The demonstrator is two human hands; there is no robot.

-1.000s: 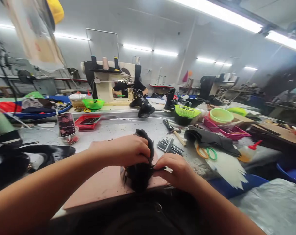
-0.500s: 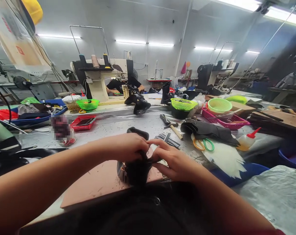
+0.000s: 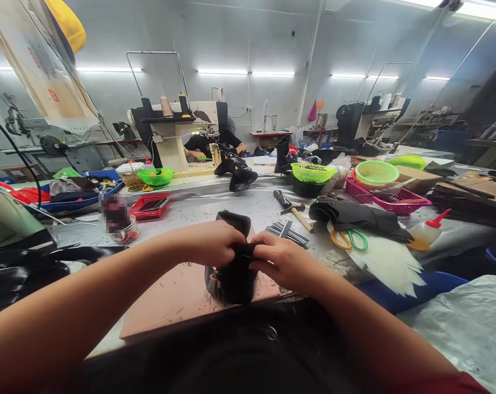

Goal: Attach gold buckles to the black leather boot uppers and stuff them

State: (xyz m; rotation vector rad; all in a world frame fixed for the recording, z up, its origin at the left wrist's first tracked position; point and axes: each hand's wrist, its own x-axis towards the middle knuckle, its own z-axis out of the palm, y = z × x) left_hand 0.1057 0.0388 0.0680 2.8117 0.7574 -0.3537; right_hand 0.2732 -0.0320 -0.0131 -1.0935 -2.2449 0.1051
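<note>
A black boot upper [image 3: 233, 282] stands on the pinkish board [image 3: 161, 306] in front of me, with small metal fittings on its left side. My left hand [image 3: 215, 243] is closed, pinching the upper's edge from the left. From the right, my right hand [image 3: 282, 257] grips the same edge, thumb and fingers close together. The two hands almost meet over the upper, and their fingertips partly hide the piece between them. Behind my hands rises a black flap [image 3: 235, 220], which seems to belong to the upper.
Beyond the board lie a hammer [image 3: 301, 216], black strips [image 3: 286, 232] and scissors [image 3: 349, 239]. To the right are black leather pieces [image 3: 360, 219] and a glue bottle [image 3: 430, 232]. A red tray [image 3: 150, 207] and a jar [image 3: 124, 231] are at left. A co-worker [image 3: 209, 148] sits behind a sewing machine [image 3: 169, 131].
My hands have shifted slightly and hold the edge more evenly from both sides, with more of the upper's dark inside showing. The whole view has moved a little.
</note>
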